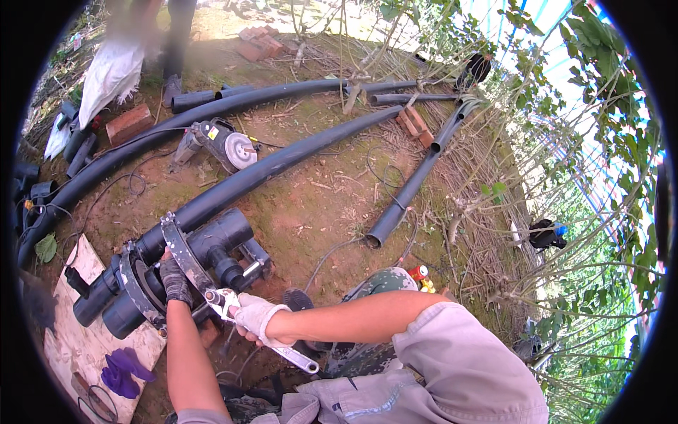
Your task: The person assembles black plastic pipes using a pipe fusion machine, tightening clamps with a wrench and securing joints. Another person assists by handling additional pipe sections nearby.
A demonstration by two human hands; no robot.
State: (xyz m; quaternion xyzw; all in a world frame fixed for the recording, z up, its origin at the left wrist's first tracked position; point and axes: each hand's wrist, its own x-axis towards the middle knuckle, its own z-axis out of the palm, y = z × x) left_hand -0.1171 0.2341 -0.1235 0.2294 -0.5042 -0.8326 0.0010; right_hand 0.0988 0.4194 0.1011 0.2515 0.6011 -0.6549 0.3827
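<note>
My right hand (256, 316), in a white glove, is closed around a silver wrench (300, 359). The wrench's head meets the lower end of a worn metal clamp ring (185, 256) on a pipe-joining frame. My left hand (172, 277), in a dark grey glove, reaches between that ring and a second clamp ring (134, 286); its fingers are mostly hidden. A long black pipe (282, 164) runs into the frame from the upper right. Short black pipe fittings (224, 233) sit along the frame.
An angle grinder (220, 143) lies on the soil beyond the long pipe. Purple gloves (126, 372) rest on a wooden board (79, 353) at lower left. Bricks (414, 127), another black pipe (406, 201) and loose cables lie around. A person's legs (176, 42) stand at the far left.
</note>
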